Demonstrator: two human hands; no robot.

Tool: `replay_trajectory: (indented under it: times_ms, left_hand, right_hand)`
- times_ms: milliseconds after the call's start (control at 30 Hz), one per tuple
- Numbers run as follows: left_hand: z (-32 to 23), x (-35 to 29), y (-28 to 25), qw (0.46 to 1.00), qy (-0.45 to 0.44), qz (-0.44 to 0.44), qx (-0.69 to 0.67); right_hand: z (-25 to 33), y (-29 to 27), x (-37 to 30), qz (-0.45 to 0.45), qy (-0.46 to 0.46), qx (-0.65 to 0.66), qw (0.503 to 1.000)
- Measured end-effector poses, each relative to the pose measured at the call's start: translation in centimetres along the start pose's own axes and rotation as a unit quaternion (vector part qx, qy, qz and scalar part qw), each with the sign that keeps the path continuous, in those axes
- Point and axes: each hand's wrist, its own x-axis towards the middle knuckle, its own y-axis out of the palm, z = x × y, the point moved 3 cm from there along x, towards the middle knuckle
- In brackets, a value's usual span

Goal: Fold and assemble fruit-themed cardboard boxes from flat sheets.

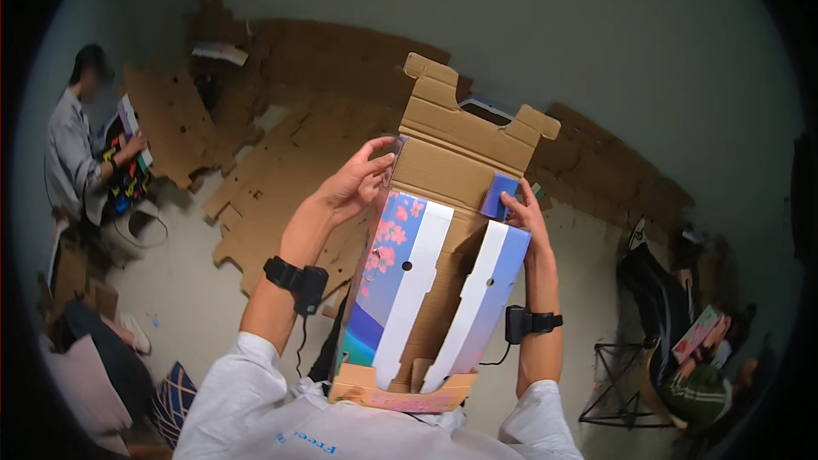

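A partly folded cardboard box (434, 166) stretches away from my chest, plain brown inside. Its two long side panels (396, 243) are folded inward, printed blue and purple with pink blossoms and edged in white, leaving a gap between them. Beyond the body, the notched end flap (464, 111) stands unfolded. My left hand (358, 177) pinches the box's left edge near the crease. At the right edge, my right hand (527, 215) has its thumb on a small blue-purple tab (499, 196), fingers behind the board. The near end wall (405, 392) is raised against my shirt.
Flattened brown cardboard sheets (281, 179) cover part of the floor and lean along the wall. At the left, a person (77, 140) handles a colourful box; another sits at lower left. A person at lower right holds a printed box (703, 332) beside a black folding stool frame (626, 383).
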Motion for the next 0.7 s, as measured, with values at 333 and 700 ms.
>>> replay_trajectory:
  times_ms: [333, 700]
  left_hand:
    - [0.5, 1.1, 1.2, 0.988, -0.030, -0.083, 0.126]
    - [2.8, -2.8, -0.1, 0.978, -0.025, -0.052, 0.200]
  right_hand:
    - [1.0, 0.6, -1.6, 0.081, -0.019, 0.065, 0.994]
    - [0.2, -1.2, -4.6, 0.134, -0.069, -0.136, 0.979]
